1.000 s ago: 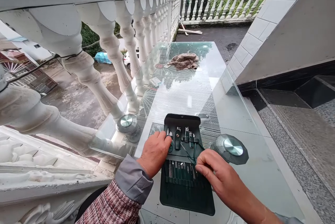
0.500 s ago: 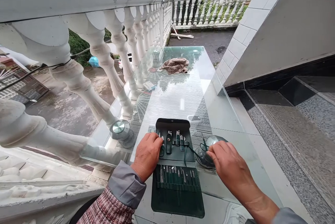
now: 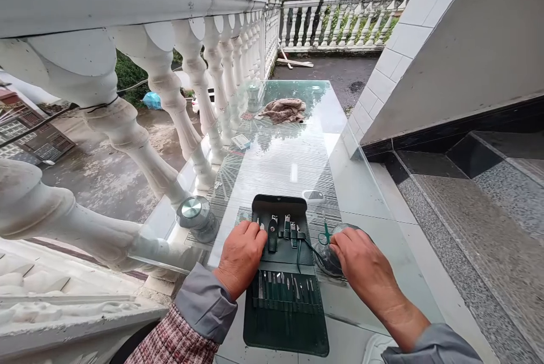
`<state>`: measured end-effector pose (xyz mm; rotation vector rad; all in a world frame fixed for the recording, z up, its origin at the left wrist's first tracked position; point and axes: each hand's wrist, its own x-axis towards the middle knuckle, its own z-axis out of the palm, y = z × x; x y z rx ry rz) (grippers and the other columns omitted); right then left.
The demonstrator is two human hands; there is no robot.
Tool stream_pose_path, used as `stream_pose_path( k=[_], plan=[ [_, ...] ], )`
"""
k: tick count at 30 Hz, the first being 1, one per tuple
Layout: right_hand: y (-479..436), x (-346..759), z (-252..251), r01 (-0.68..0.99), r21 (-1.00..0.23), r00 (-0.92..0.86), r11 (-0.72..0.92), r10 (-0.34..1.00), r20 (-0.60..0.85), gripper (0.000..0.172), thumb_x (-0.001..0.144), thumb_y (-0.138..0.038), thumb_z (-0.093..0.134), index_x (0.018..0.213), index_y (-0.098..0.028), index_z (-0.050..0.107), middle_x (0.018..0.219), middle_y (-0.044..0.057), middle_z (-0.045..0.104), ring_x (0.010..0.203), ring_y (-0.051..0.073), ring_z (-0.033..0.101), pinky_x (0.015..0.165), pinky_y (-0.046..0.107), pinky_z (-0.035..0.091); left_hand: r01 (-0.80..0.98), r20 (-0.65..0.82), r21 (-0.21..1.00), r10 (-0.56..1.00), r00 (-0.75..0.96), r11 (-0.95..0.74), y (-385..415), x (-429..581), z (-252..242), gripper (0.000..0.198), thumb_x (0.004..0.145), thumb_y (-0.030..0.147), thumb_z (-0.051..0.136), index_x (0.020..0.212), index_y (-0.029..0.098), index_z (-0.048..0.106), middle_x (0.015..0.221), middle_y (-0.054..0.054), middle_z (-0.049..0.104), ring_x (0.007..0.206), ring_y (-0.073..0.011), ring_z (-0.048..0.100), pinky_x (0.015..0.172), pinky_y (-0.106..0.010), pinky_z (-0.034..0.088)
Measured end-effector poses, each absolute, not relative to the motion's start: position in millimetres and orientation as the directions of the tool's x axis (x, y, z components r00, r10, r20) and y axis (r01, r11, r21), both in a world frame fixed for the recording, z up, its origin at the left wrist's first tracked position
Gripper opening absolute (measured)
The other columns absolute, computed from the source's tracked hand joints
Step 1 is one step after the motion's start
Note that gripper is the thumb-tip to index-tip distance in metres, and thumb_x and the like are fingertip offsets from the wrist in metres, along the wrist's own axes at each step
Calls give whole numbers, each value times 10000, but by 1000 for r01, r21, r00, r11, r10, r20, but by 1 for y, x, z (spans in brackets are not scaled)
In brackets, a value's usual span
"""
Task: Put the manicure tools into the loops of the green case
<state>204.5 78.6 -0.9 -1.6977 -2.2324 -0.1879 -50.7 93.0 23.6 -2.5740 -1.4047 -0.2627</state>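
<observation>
A dark green manicure case (image 3: 285,327) lies unfolded on the glass table. Nail clippers (image 3: 293,233) and a small leather-sheathed tool (image 3: 272,235) sit in its upper panel. Several slim metal tools (image 3: 296,289) stand in a row of loops below. My left hand (image 3: 241,256) is closed at the case's upper left edge, its fingertips over a slim metal tool there that they partly hide. To the right of the case, my right hand (image 3: 361,259) pinches small green-handled scissors (image 3: 324,235) by the handle end, blades pointing up and away.
The glass table (image 3: 374,239) runs away from me beside a white balustrade (image 3: 187,103). A crumpled brown cloth (image 3: 283,110) and a small light-blue packet (image 3: 241,142) lie farther back. Dark cords (image 3: 312,249) trail right of the case. Stone steps (image 3: 467,205) rise at the right.
My right hand has moved slightly left and down, and the scissors have shifted left, their green handle loops now showing more clearly. My left hand stays at the case's edge.
</observation>
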Motion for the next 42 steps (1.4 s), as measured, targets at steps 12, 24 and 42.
stream_pose_path(
  k=[12, 24, 42],
  plan=[
    [66, 176, 3, 916, -191, -277, 352, 902, 332, 128, 889, -264, 484, 800, -190, 540, 721, 25, 583, 687, 177, 502, 614, 281, 347, 840, 145, -129, 828, 541, -527, 91, -48, 26, 105, 866, 77, 488, 833, 162, 540, 846, -58, 555, 775, -215, 496, 687, -333, 436],
    [61, 170, 1, 920, -231, -237, 316, 919, 314, 145, 863, -189, 438, 816, -193, 574, 740, 43, 622, 715, 189, 552, 617, 292, 370, 813, 78, -159, 814, 576, -560, 88, -49, 25, 109, 864, 80, 482, 936, 142, 535, 905, -78, 562, 785, -227, 523, 663, -341, 450],
    [68, 162, 25, 855, -516, -59, 49, 998, -2, 129, 674, -168, 425, 596, -204, 520, 543, -24, 537, 534, 122, 483, 507, 234, 299, 813, 104, -149, 809, 579, -563, 89, -48, 20, 103, 855, 71, 484, 904, 149, 531, 863, -71, 554, 766, -220, 523, 640, -335, 449]
  ],
)
